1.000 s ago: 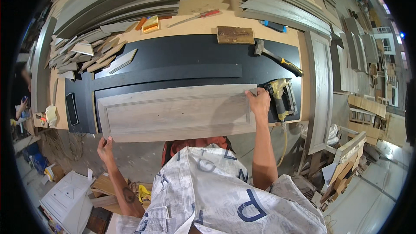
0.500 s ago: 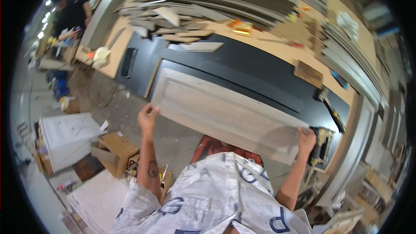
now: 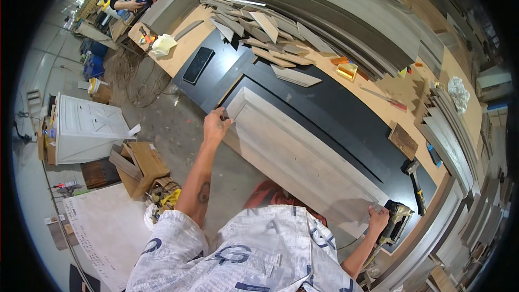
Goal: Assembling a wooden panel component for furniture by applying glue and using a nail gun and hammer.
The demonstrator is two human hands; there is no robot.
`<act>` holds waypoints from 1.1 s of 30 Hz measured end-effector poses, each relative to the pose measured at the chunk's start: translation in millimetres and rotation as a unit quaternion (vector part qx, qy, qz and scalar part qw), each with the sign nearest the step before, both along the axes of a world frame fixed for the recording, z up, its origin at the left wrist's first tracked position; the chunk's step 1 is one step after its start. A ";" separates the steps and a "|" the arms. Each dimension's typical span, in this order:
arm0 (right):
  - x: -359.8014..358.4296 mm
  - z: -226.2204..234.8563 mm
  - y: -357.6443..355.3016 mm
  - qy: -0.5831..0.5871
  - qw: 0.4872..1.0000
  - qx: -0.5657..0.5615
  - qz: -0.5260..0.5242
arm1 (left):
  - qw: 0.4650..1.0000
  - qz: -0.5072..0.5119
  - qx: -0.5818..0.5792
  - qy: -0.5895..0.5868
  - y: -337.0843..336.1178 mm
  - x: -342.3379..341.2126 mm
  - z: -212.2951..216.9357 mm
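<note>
Head view: L hand [image 3: 215,126] grips one end of a long grey door panel [image 3: 303,157], R hand [image 3: 378,218] clamped on the other end; hands wide apart. Panel lies across a black worktop [image 3: 346,124]. Nail gun [image 3: 397,226] just beside R hand, hammer [image 3: 415,181] beyond it. Black phone [image 3: 198,65] beyond L hand, near wood offcuts [image 3: 259,32].

Grey concrete floor [image 3: 178,130], a white cabinet [image 3: 86,130] and cardboard box [image 3: 138,165].
</note>
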State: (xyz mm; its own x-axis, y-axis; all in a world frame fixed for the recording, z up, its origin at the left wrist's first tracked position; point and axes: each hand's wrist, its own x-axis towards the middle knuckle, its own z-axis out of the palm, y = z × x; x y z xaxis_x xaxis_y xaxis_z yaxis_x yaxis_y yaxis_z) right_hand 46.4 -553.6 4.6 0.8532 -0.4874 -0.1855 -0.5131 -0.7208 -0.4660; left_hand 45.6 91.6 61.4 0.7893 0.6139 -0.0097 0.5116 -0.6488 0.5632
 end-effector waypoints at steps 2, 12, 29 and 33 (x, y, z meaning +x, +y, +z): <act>2.6 11.5 10.0 0.010 1.000 -0.016 0.005 | 1.000 0.000 -0.001 0.030 -0.2 2.0 0.0; 7.7 26.6 17.0 0.042 0.998 -0.034 -0.011 | 0.999 0.019 0.003 0.043 -9.7 7.3 14.2; 13.8 50.7 30.5 0.070 0.997 -0.001 -0.008 | 1.000 -0.022 -0.001 0.017 -1.7 9.9 10.8; 13.8 58.8 50.4 0.019 0.977 -0.202 0.059 | 1.000 -0.017 0.004 0.023 1.8 5.0 8.9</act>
State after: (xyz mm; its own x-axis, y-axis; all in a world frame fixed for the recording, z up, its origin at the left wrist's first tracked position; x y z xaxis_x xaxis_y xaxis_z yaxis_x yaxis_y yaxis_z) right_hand 60.2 -503.2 63.4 0.9044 -0.4254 -0.0317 -0.4262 -0.8976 -0.1127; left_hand 50.6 93.4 70.3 0.8087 0.5867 -0.0415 0.5145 -0.6714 0.5335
